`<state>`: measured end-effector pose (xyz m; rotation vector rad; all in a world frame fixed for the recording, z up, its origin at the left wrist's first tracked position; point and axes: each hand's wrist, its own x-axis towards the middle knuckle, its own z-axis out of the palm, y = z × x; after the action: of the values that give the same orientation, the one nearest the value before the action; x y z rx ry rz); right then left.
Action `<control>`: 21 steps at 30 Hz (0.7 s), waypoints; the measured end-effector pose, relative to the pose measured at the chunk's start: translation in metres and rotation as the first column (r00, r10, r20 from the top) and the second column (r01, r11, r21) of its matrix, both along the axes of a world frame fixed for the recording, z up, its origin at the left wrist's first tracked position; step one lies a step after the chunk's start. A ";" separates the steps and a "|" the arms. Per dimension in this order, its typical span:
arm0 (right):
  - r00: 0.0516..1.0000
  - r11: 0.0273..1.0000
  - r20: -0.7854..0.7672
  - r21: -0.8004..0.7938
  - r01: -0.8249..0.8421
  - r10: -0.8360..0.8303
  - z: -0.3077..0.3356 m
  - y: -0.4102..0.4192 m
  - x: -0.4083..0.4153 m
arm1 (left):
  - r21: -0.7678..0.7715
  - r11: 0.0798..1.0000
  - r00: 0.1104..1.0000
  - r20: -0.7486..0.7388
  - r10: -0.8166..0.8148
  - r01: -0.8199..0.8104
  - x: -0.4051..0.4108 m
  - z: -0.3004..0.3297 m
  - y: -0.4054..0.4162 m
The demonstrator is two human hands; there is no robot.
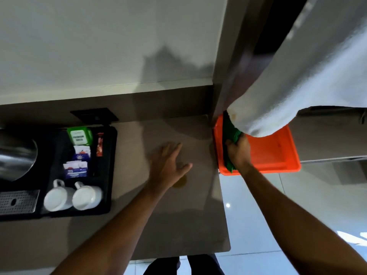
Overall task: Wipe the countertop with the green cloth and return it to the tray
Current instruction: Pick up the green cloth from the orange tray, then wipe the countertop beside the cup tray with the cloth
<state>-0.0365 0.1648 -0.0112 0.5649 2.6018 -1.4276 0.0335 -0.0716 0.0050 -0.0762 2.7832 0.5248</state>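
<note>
The green cloth (231,133) lies along the left side of the orange tray (278,155), which sits just right of the brown countertop (178,215). My right hand (238,151) is closed on the cloth inside the tray. My left hand (168,163) hovers flat over the countertop with its fingers spread and nothing in it. A yellowish spot (180,182) shows on the countertop just below that hand.
A black tray (111,175) on the left holds two white mugs (71,197), tea sachets (79,153) and a steel kettle (15,153). A white towel (297,86) hangs over the orange tray's far part. The wall rises behind; glossy floor lies to the right.
</note>
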 end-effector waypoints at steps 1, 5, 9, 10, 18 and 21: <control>0.998 0.999 -0.051 0.002 -0.035 0.035 0.007 -0.013 0.010 | 0.021 0.999 0.998 -0.044 0.051 -0.050 0.023 0.001 -0.018; 0.961 0.951 0.042 0.138 -0.278 0.275 0.008 -0.075 0.039 | 0.049 0.984 0.982 -0.064 0.175 -0.172 0.125 -0.011 -0.074; 0.813 0.739 0.199 0.341 -0.581 0.547 -0.007 -0.122 0.064 | -0.053 0.997 0.997 -0.060 0.048 -0.051 0.186 -0.037 -0.104; 0.780 0.687 0.225 0.375 -0.622 0.584 -0.012 -0.127 0.066 | -0.060 0.998 0.998 -0.063 0.017 -0.021 0.191 -0.042 -0.109; 0.754 0.568 0.358 0.500 -0.653 0.551 -0.032 -0.153 0.075 | -0.035 0.995 0.980 -0.173 -0.103 0.098 0.199 -0.073 -0.132; 0.748 0.512 0.399 0.553 -0.657 0.530 -0.034 -0.159 0.075 | -0.017 0.997 0.975 -0.205 -0.082 0.081 0.200 -0.076 -0.130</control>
<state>0.0382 0.0063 -0.0452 -0.1936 2.6754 -0.1795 0.2334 -0.2018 -0.0707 0.0961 2.9747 0.5274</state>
